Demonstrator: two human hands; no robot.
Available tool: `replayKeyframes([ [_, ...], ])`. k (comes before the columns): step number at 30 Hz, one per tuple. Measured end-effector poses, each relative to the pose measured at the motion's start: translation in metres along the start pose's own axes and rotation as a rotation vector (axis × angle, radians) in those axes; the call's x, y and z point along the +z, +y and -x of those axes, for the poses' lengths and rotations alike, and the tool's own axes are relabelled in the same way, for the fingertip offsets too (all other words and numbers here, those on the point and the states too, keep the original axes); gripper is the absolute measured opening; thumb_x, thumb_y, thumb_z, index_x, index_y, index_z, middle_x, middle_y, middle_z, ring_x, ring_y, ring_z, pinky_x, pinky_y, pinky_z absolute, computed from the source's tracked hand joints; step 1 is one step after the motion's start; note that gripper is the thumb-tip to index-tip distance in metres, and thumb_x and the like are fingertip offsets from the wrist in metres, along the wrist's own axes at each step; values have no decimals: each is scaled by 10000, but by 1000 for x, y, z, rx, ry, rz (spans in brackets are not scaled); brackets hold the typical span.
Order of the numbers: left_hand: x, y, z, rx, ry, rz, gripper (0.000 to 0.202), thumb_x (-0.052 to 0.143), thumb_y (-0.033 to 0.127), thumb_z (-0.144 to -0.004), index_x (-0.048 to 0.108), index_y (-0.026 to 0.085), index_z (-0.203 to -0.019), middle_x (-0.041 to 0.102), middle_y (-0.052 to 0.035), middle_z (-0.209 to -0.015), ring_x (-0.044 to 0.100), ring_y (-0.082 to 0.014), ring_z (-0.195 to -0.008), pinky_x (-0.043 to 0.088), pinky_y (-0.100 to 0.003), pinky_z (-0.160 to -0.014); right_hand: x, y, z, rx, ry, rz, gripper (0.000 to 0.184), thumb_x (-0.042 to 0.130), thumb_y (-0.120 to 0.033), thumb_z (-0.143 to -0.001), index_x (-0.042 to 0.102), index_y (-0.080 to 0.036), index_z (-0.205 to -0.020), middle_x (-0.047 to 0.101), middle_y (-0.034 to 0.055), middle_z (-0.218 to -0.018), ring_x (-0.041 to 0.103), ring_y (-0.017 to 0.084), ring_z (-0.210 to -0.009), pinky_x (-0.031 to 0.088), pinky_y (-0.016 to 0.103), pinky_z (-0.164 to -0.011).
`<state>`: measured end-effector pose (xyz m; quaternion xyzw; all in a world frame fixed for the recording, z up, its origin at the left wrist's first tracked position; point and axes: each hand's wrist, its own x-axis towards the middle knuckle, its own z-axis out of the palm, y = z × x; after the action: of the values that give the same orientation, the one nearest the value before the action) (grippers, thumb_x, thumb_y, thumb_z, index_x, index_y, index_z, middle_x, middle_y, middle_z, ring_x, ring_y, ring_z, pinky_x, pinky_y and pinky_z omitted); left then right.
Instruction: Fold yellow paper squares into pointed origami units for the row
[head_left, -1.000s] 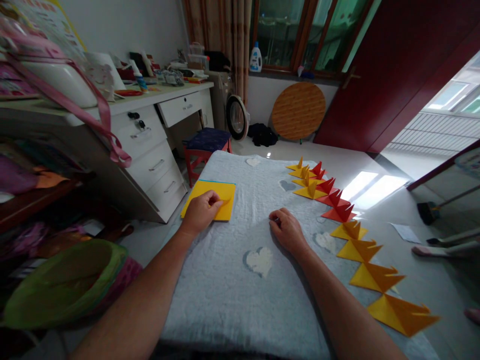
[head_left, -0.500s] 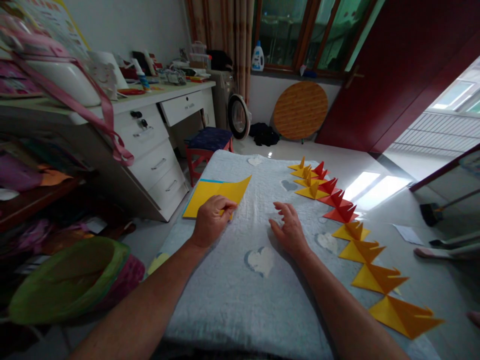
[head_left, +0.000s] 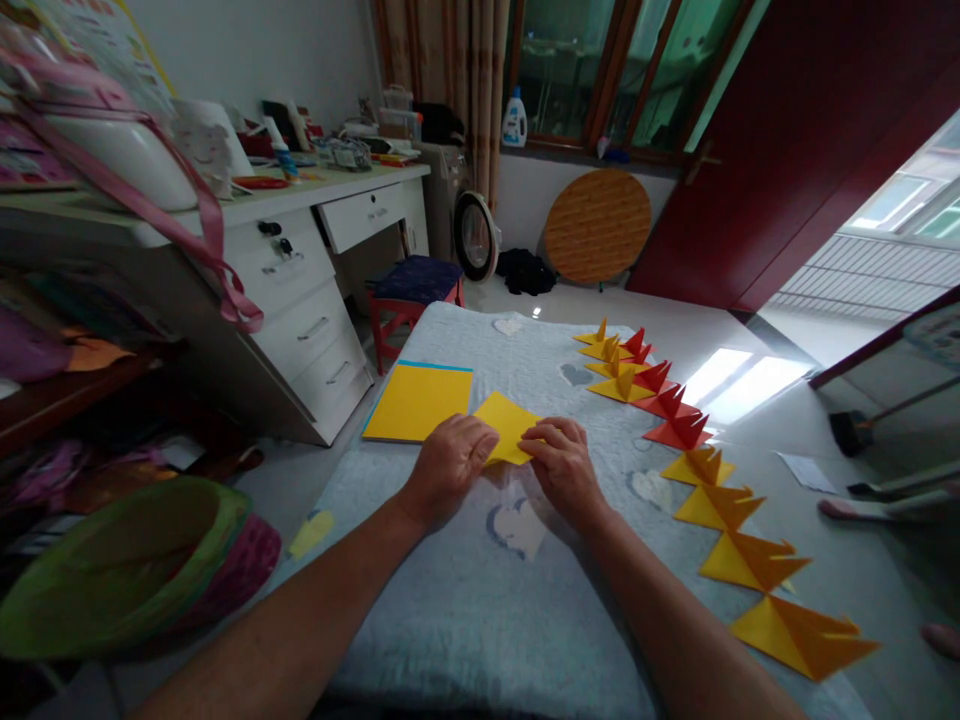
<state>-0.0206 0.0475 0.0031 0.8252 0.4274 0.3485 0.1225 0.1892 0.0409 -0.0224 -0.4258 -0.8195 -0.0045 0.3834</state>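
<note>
A single yellow paper sheet (head_left: 505,425) lies in the middle of the pale blue towel-covered surface (head_left: 480,600). My left hand (head_left: 450,467) grips its near left edge with curled fingers. My right hand (head_left: 564,468) pinches its near right edge. To the left lies a stack of yellow sheets (head_left: 417,400) with a blue sheet showing at its edge. Along the right side runs a row of several folded paper pieces (head_left: 697,465), yellow and red, with pointed tips.
A white desk with drawers (head_left: 300,270) stands to the left, cluttered on top. A small stool (head_left: 409,290) is beyond the surface's far left corner. A green-lined bin (head_left: 127,565) sits at lower left. A round wooden board (head_left: 596,222) leans against the far wall.
My left hand has drawn one yellow sheet off the stack and moved it right to the middle. My right hand has come in and taken its other edge.
</note>
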Motion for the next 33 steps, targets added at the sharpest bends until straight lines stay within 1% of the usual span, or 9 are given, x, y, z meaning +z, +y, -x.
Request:
replayKeyframes([
  [2,-4,-8,-3,-99,17,-113,179,497,296,-958,620,174,-1001,680,-82,-1009,595,-246,-984,451,-387,-915,-4,5,0,63,45,-3,153,604,-154,-926,738,-226,-914,733,40,-934,573,223,-949,411,409,-915],
  [3,-5,-12,-4,-146,-3,-189,222,585,312,-892,607,160,-1053,666,-102,-1054,580,-276,-1023,447,-411,-932,-7,8,-1,98,67,-4,149,597,-164,-931,734,-214,-898,728,47,-918,573,221,-923,423,402,-898],
  [4,-7,-17,-4,-191,-34,-262,338,660,338,-823,595,145,-1094,650,-122,-1090,567,-306,-1045,446,-434,-935,-9,11,-1,134,93,-6,145,596,-178,-934,728,-205,-881,721,53,-901,572,219,-902,434,396,-882],
  [6,-8,-26,-5,-255,-118,-360,462,720,385,-745,588,135,-1110,629,-141,-1105,557,-334,-1038,449,-455,-923,-15,15,-1,200,156,-4,144,594,-208,-936,717,-198,-862,707,58,-883,570,217,-876,451,385,-853],
  [9,-10,-35,-5,-320,-169,-375,396,707,381,-741,605,153,-1048,618,-128,-1080,556,-326,-1038,452,-433,-912,-22,20,-1,255,245,16,148,588,-222,-933,706,-202,-846,693,58,-875,571,218,-871,457,380,-839],
  [13,-15,-43,-7,-363,-175,-321,286,652,378,-776,628,165,-964,635,-115,-1034,580,-310,-1003,459,-407,-864,-26,22,-1,265,294,26,151,580,-213,-923,690,-202,-819,677,54,-852,575,214,-851,456,374,-825],
  [19,-30,-54,-15,-436,-211,-88,260,615,390,-776,690,158,-868,687,-92,-960,631,-249,-892,460,-336,-783,-21,24,0,290,242,-5,172,553,-228,-921,665,-197,-795,656,58,-833,580,215,-823,461,367,-800],
  [25,-40,-65,-18,-530,-221,53,253,549,356,-791,716,176,-727,693,-25,-703,623,-218,-732,436,-306,-681,-18,25,1,321,191,-57,179,539,-242,-916,642,-200,-776,638,56,-828,592,205,-806,468,340,-760],
  [33,-36,-64,-17,-557,-184,164,243,614,388,-733,747,185,-719,736,-31,-749,645,-207,-724,423,-295,-659,-18,22,0,355,142,-91,191,522,-243,-916,650,-196,-782,637,57,-824,601,193,-785,460,310,-727],
])
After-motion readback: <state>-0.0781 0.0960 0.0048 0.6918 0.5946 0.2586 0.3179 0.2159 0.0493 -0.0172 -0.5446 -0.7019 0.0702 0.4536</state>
